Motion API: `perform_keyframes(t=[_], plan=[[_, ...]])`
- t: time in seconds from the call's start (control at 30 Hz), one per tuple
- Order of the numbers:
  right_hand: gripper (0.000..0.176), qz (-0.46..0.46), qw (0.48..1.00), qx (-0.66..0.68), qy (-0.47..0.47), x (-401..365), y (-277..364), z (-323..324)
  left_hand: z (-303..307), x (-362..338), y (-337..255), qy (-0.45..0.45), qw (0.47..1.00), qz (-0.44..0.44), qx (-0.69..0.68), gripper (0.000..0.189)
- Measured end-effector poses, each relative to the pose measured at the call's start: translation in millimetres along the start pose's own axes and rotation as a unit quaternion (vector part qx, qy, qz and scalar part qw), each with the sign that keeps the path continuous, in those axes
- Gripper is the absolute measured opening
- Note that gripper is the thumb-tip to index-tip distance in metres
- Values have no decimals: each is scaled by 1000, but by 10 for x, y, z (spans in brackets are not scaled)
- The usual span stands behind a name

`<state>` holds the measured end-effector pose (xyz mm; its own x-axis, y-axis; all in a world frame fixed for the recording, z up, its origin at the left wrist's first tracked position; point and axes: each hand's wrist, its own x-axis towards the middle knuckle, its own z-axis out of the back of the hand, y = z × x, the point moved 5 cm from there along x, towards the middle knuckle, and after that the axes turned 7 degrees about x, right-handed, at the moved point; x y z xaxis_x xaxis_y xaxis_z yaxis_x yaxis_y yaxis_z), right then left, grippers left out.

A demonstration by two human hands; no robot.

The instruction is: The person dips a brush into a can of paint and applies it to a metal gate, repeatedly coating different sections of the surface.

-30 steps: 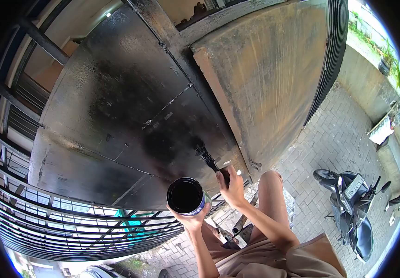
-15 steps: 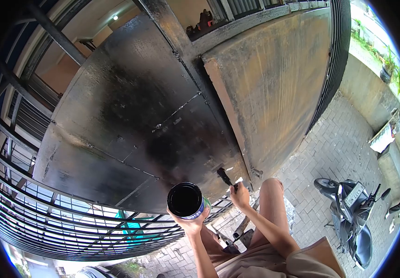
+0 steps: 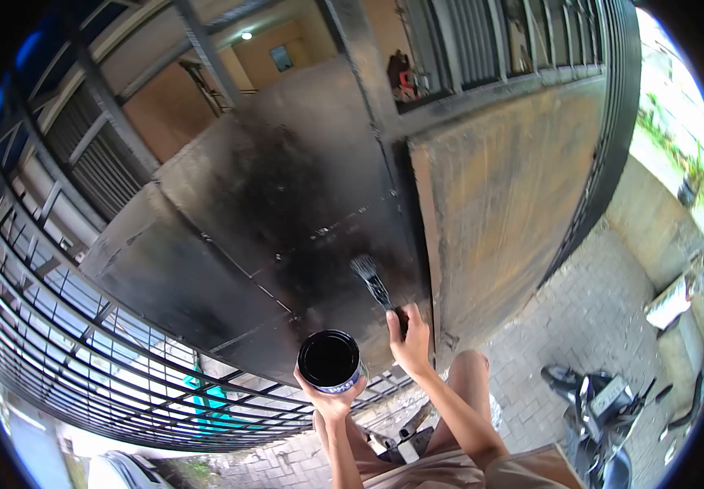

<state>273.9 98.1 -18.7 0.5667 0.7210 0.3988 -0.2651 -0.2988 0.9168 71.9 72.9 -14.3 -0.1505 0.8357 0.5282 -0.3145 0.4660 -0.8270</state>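
My left hand (image 3: 332, 400) is wrapped round a can of black paint (image 3: 329, 360), its open top facing up at me. In my right hand (image 3: 411, 343) is a paintbrush (image 3: 371, 281), gripped by the handle with its bristles pointing up and to the left. The brush head overlaps the metal gate panel (image 3: 319, 122) in this view. Dark black patches cover the middle of that panel, while its upper part and edges look greyer. Weld seams run across the panel.
A rust-brown panel (image 3: 515, 196) stands out to the right of the dark one. Black metal bars (image 3: 124, 375) curve along the left and below. A parked motorbike (image 3: 600, 407) stands on the paving (image 3: 523, 375) at lower right, near a low wall (image 3: 653, 220).
My right hand has raised the brush from the panel's lower right corner up and to the left. The camera view has shifted, so the gate appears lower. The can stays in my left hand.
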Motion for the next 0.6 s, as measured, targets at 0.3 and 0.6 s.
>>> perform_keyframes(t=[0.3, 0.6], plan=[[22, -129, 982, -138, 30, -721, -1417, 65, 92, 13, -23, -30, 998, -17, 46, 99], [19, -131, 991, 1, 29, -98, -628, 98, 144, 17, -82, -41, 999, -17, 31, 100]])
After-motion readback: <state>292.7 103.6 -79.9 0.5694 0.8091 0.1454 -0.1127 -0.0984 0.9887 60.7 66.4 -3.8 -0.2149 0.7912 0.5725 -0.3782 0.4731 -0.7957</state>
